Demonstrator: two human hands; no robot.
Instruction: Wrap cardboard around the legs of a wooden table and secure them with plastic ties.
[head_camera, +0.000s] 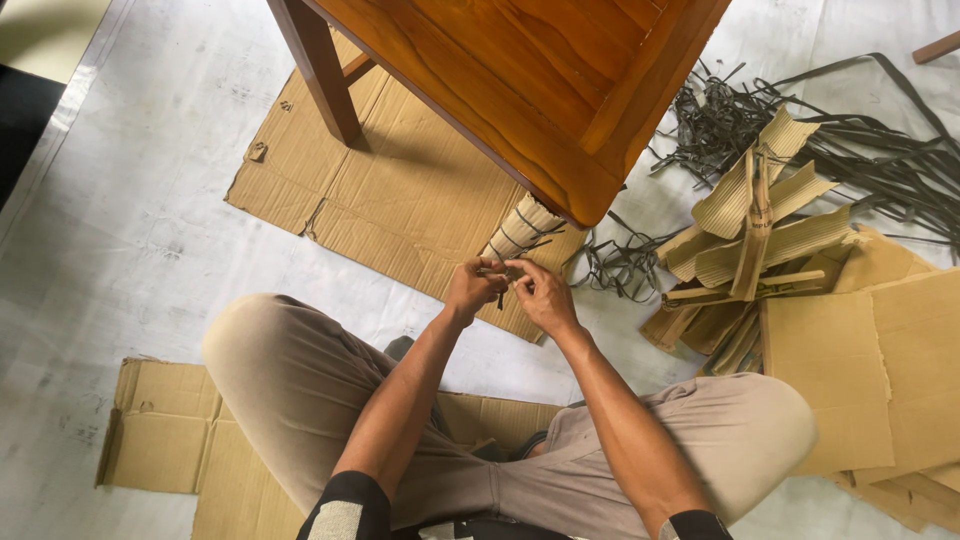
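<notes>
You are sitting cross-legged on the floor (120, 230), both hands at the wrapped leg (522, 232) of the wooden table (520, 90). Your left hand (474, 287) and right hand (543, 296) are each pinching closed on a thin dark strap (505, 272) at that leg. It is looking light, flat and stiff, probably slippery; taking it near the wrap is giving control. Cut straps (860, 140) and cardboard (840, 340) are lying beside you.
</notes>
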